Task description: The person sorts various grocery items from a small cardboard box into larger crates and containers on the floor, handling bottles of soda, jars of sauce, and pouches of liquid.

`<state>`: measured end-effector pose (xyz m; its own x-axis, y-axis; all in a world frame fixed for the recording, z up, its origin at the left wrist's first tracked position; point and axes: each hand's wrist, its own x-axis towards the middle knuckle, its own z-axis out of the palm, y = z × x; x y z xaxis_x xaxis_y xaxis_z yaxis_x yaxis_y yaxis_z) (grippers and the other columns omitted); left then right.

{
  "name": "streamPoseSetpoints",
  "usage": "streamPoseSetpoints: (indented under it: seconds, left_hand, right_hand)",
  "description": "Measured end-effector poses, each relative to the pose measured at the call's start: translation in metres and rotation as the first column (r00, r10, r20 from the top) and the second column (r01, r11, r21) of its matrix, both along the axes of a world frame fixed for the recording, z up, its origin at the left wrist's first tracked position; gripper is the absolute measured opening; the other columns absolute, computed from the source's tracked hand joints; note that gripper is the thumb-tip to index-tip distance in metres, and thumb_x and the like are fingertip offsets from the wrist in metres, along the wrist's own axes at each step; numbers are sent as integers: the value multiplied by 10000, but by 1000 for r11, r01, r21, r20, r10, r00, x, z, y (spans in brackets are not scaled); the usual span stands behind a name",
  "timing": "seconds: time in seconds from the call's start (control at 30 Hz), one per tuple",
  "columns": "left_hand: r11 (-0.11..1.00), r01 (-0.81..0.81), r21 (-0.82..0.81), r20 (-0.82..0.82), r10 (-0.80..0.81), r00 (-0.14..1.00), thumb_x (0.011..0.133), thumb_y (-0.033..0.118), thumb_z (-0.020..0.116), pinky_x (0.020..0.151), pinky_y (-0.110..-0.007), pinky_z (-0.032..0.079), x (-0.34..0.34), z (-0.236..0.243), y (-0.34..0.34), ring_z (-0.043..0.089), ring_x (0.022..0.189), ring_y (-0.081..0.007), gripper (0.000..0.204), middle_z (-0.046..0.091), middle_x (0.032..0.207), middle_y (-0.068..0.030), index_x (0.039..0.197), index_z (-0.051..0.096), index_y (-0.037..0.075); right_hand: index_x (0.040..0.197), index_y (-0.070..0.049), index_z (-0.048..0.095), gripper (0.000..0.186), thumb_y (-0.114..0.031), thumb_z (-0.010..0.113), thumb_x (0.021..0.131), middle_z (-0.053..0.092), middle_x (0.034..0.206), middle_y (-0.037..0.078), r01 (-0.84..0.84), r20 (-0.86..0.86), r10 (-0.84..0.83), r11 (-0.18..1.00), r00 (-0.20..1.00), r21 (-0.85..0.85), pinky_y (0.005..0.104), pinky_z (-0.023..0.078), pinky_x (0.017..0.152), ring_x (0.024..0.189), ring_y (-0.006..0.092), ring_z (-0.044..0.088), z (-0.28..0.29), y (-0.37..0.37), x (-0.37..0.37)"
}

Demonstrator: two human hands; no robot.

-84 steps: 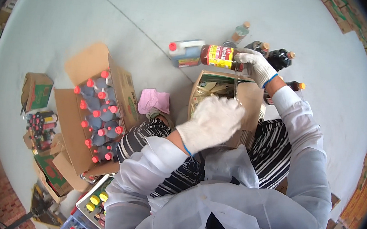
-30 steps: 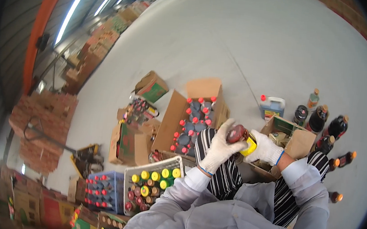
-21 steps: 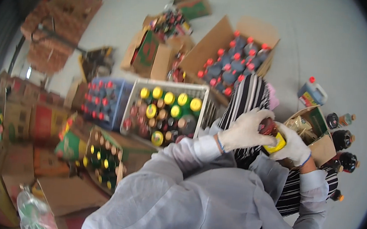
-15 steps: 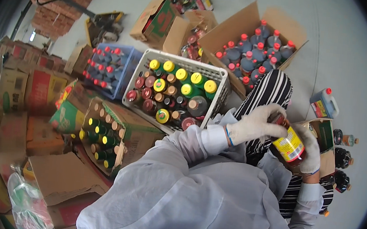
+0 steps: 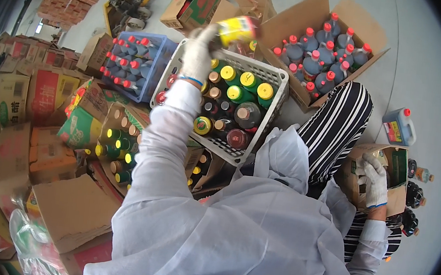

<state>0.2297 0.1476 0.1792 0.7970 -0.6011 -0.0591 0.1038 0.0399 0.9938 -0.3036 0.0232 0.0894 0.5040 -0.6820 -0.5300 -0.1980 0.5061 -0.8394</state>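
My left hand point(image 5: 198, 54), in a white knit glove, is closed around a dark red bottle with a yellow label point(image 5: 237, 30). It holds the bottle tilted on its side, slightly blurred, above the far edge of the grey-white plastic crate point(image 5: 219, 154). Yellow-capped, brown-capped and dark red-topped bottles point(image 5: 248, 80) stand upright in that crate, partly hidden by my left arm. At the right, my gloved right hand point(image 5: 375, 180) is over the opening of a small cardboard box point(image 5: 346, 177), its fingers apart and no object visible in them.
Beyond my knee, a large open carton point(image 5: 291, 19) holds several red-capped jugs point(image 5: 326, 53). A blue crate point(image 5: 158, 72) of red-capped bottles stands left. One jug point(image 5: 400, 127) and dark bottles point(image 5: 414, 194) are on the floor at right. Stacked cartons point(image 5: 12, 153) line the left.
The yellow-labelled bottle has gone from between both hands at my lap to over the crate, carried forward and left by my left hand. My right hand has let go and lowered to the small box.
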Motion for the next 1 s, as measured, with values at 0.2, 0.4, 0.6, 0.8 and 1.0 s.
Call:
streamPoseSetpoints:
  seconds: [0.2,0.4,0.6,0.8,1.0]
  left_hand:
    - [864,-443,240,280,376,883,753,278,776,401,-281,474,111,-6,54,630,624,-193,478,647,913,-132,1072,577,-17]
    - [732,-575,364,361,459,812,656,239,840,627,-322,553,129,-12,107,656,790,-226,660,631,996,-173,1143,529,-81]
    - [651,-626,430,357,515,779,671,224,821,462,-300,536,123,-25,120,669,735,-253,611,621,1019,-219,1104,518,-83]
    - [651,-604,461,340,499,797,670,180,819,533,-311,583,138,-48,114,673,806,-259,678,608,1072,-208,1210,480,-50]
    - [436,-719,542,652,321,687,611,224,857,592,-322,582,165,-98,135,688,797,-247,691,636,1072,-229,1160,555,-69]
  right_hand:
    - [1269,-4,548,408,-171,588,899,649,1069,61,-15,-106,13,1000,994,-23,205,466,576,792,103,610,-7,-4,-5]
    - [1267,7,545,407,-179,578,906,644,1027,55,-34,-217,34,999,975,3,198,457,550,749,94,597,-30,-5,-15]
    - [1266,5,546,402,-191,569,915,640,999,49,-7,-177,9,1000,984,12,201,462,553,731,93,587,-38,-8,-19]
    - [1271,3,544,408,-190,571,912,636,987,43,49,-193,-46,999,980,9,194,461,568,723,91,575,-35,-1,-16]
    - [1278,2,537,413,-186,568,910,629,968,38,79,-190,-74,997,979,18,196,449,570,709,88,563,-36,1,-12]
